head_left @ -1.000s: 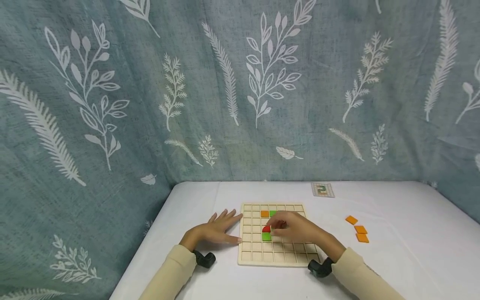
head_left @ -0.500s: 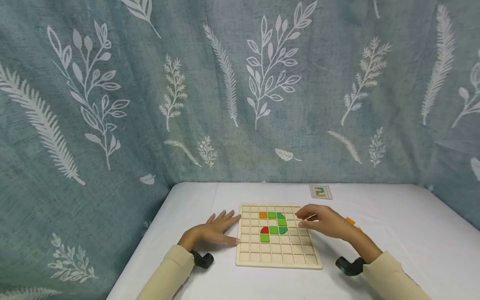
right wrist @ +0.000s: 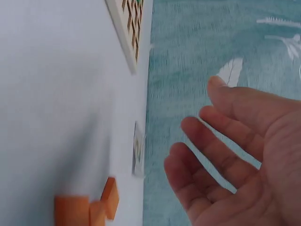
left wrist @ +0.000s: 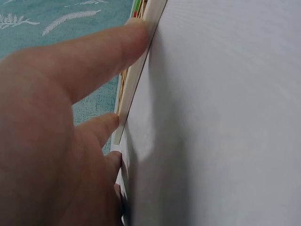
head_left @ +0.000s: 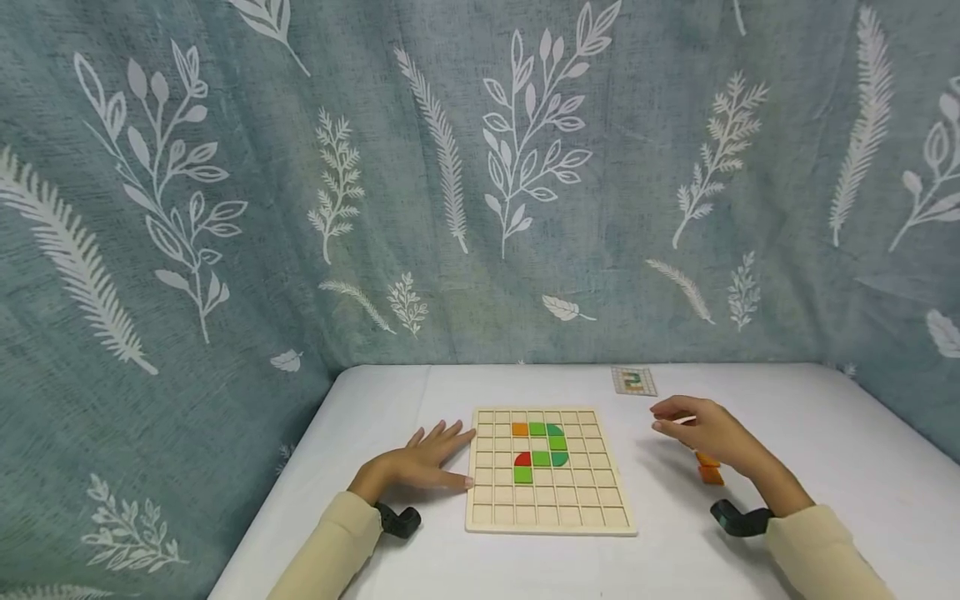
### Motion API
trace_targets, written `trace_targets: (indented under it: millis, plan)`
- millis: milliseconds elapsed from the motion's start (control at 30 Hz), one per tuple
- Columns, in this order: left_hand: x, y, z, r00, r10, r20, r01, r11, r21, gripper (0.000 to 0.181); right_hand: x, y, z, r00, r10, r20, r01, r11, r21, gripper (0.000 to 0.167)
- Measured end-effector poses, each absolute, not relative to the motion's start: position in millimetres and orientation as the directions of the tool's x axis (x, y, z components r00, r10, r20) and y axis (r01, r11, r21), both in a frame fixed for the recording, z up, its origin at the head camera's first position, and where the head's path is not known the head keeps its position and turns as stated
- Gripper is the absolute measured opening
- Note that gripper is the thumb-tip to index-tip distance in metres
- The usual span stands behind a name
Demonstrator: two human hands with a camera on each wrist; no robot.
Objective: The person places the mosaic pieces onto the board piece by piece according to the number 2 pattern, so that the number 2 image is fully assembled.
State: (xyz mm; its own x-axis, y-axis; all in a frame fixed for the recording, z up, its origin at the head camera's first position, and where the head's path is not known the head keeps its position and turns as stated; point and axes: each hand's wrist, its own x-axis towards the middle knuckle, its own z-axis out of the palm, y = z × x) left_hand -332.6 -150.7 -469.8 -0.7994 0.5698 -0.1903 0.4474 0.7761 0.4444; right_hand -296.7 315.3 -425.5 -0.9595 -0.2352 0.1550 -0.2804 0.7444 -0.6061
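Note:
A wooden grid board [head_left: 592,521] lies on the white table. Set in its cells are an orange square tile [head_left: 521,429], a red rounded tile [head_left: 522,458], two teal rounded tiles and several green square tiles. My left hand [head_left: 414,463] is spread at the board's left edge; in the left wrist view its thumb [left wrist: 108,49] and a fingertip touch the rim. Right of the board, my right hand [head_left: 705,427] hovers above loose orange tiles [head_left: 710,477], partly hiding them. The right wrist view shows its fingers [right wrist: 193,169] loosely bent with nothing between them.
A small printed card [head_left: 633,381] with a coloured grid pattern lies behind the board, near the table's far edge. A patterned blue-green curtain [head_left: 450,208] hangs behind and left of the table.
My right hand has left the red tile on the board and moved right, over the loose orange tiles. The left hand stays at the board's edge.

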Motion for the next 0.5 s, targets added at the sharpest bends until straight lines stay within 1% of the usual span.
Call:
trace_targets:
  millis: [233,300,500]
  plan:
    - [-336,-152,-466,-0.803,0.567,-0.184,0.447,0.777,0.443,0.093,-306,339,-434,-0.974,-0.188,0.124,-0.225,0.807,-0.545,0.04]
    - [-337,-151,-466,-0.805,0.566,-0.18,0.448,0.777,0.443,0.093,-308,346,-439,-0.982,-0.159,0.103,-0.189,0.824,-0.534,0.04]
    - [-337,-149,-470,-0.803,0.563,-0.194,0.447,0.785,0.428,0.092,-309,360,-451,-0.995,-0.095,0.023,-0.091,0.822,-0.562,0.043]
